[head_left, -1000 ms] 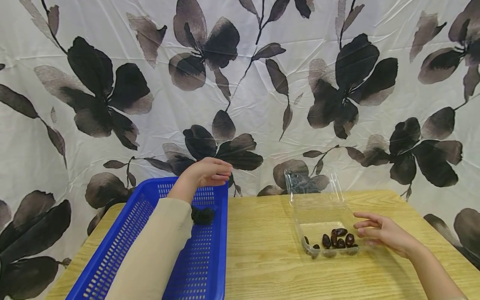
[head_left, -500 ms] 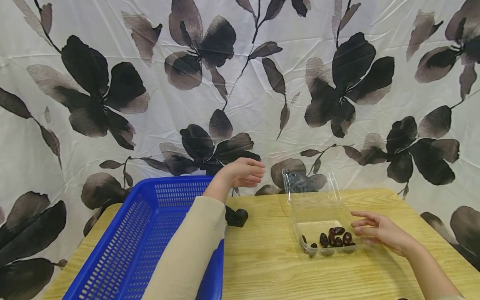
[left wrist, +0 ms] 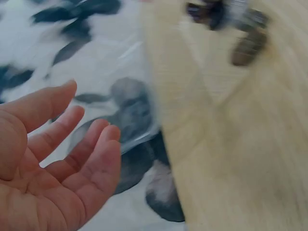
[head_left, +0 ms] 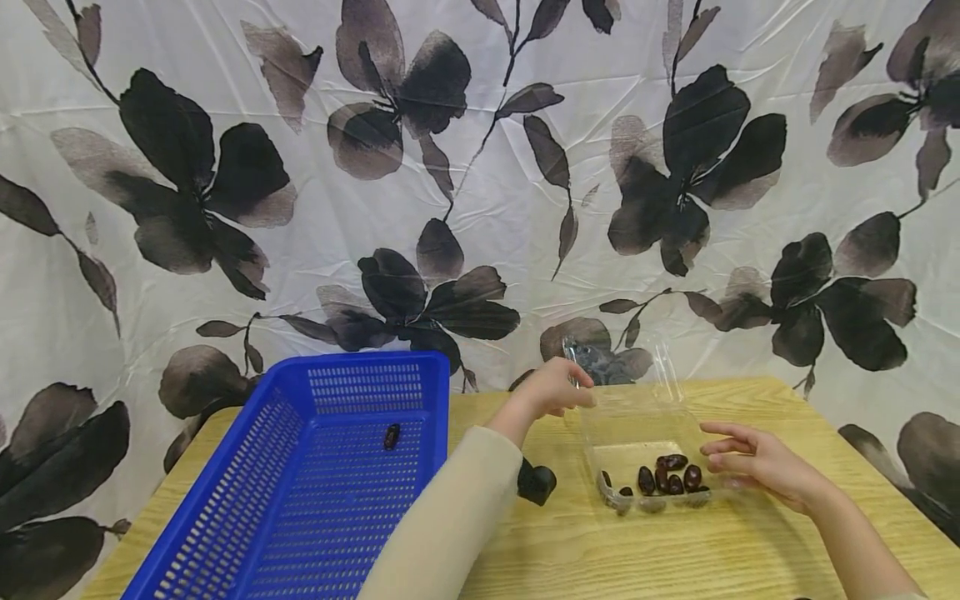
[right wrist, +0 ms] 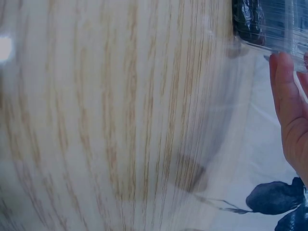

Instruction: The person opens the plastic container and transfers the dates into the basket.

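My left hand [head_left: 553, 387] is over the table just left of the clear plastic clamshell box [head_left: 637, 429], whose lid stands raised at the back. In the left wrist view its fingers [left wrist: 103, 159] are loosely bent, with nothing between them. Several dark brown dates [head_left: 692, 477] lie along the near side of the box. My right hand [head_left: 768, 462] rests its fingers against the box's right side; the right wrist view has the fingertips [right wrist: 285, 62] at the plastic edge. One date [head_left: 392, 436] lies on the bottom of the blue basket [head_left: 442, 400].
The perforated blue basket stands on the left of the wooden table [head_left: 600, 558]. Behind the table hangs a white curtain [head_left: 540, 208] with dark flowers. A black wrist device [head_left: 536, 483] is below my left wrist.
My left hand has moved right, from over the basket to beside the clear box. The date in the basket has come into sight. My right hand has stayed at the box.
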Demonstrator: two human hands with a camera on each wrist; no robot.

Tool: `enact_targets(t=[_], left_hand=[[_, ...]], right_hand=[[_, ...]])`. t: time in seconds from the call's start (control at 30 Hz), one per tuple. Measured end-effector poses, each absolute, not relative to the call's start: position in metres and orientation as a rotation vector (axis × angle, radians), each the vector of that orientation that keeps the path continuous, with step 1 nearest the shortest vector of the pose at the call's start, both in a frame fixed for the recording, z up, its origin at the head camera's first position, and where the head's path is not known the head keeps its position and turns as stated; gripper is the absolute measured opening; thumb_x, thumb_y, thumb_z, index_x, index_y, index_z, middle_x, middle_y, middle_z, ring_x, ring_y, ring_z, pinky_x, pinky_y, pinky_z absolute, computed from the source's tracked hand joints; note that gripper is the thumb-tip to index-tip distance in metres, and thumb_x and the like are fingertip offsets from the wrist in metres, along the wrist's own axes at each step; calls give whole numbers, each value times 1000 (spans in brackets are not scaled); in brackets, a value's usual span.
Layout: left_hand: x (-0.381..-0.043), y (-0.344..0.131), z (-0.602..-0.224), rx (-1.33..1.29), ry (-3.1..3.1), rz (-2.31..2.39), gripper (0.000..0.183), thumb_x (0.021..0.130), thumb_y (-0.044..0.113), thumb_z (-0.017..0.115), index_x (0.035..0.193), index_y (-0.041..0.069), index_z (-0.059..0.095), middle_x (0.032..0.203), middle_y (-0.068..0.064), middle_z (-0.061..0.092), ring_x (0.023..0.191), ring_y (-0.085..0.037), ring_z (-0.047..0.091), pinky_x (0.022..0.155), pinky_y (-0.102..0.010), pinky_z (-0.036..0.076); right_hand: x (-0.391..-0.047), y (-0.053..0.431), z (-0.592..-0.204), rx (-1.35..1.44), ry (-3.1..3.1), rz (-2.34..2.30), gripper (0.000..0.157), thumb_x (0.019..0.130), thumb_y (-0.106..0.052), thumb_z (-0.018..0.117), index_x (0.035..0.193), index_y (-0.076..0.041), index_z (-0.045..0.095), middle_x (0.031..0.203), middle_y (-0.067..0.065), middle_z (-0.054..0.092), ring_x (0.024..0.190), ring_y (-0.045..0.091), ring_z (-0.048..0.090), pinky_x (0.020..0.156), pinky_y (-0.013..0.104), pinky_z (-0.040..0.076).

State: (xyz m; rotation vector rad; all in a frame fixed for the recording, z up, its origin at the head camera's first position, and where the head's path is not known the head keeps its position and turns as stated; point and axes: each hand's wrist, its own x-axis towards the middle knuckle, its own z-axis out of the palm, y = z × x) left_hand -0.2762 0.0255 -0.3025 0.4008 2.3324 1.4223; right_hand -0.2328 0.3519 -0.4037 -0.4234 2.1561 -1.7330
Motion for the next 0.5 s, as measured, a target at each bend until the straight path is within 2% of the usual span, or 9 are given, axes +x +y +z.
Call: enact_targets(t=[0.17,0.27,0.37,0.5], left_hand=[[-268,42,-324,532,2523,1241,22,80,3,71,101,1,65,92,-8,61,77,-18,59,66,-29,51],[-265,55,-337,644,2613,1132,21,78,5,73,97,3,67,93,-7,64,71,-12,57,61,-22,46],[-258,70,-349,752,2716,999,19,76,7,75,94,3,68,93,-7,65,70,-11,57,62,-19,44],[-247,91,-362,807,2848,723,19,77,12,75,95,10,70,95,1,67,82,-10,60,67,-17,45]], right_hand=[[-233,350,-404,-413,2184,-1734,43,93,-8,56,134,-18,45,117,9,57,95,15,61,74,33,53],[-233,351,-404,-407,2191,-1733,44,94,-8,55,136,-13,44,118,10,57,96,15,61,74,33,53],[-233,352,-404,-402,2200,-1726,47,94,-8,55,138,-6,40,118,11,57,96,15,61,75,34,53],[-233,353,-406,-404,2207,-1723,49,94,-8,54,139,-1,36,119,12,56,96,15,60,75,35,53]])
